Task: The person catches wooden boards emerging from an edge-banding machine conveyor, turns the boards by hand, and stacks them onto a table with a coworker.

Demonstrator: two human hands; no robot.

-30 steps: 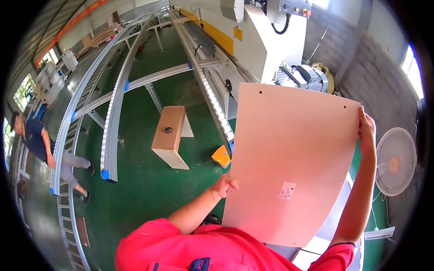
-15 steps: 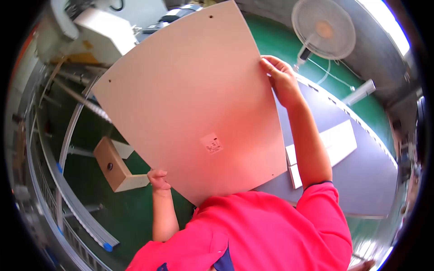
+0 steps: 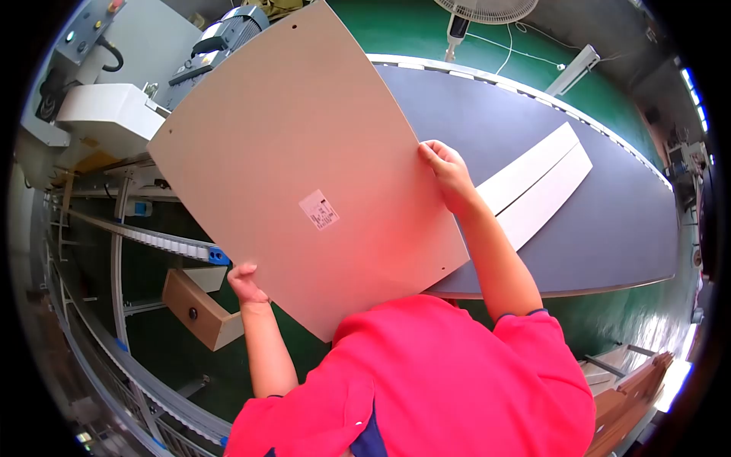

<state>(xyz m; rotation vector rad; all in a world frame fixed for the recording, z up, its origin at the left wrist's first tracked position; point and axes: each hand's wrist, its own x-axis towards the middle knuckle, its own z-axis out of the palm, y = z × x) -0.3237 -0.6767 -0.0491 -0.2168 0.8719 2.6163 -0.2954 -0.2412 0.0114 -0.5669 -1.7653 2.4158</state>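
A large flat panel, pale brown with small holes near its corners, is held up tilted in front of my body. A white printed label sits on the face toward me. My left hand grips the panel's lower left edge, thumb on the near face. Higher up on the right edge, my right hand pinches the panel between thumb and fingers. Fingers behind the panel are hidden on both hands. Two long pale boards lie side by side on the grey conveyor belt beyond my right forearm.
The grey conveyor belt curves along the right. Left, a roller rail runs above a wooden drawer-like box with a dark round knob. A machine with a motor stands at upper left. A fan is at the top.
My view has turned, so more of the conveyor belt and the machine shows. The panel stays in both hands and appears further left, with my right hand lower in the picture.
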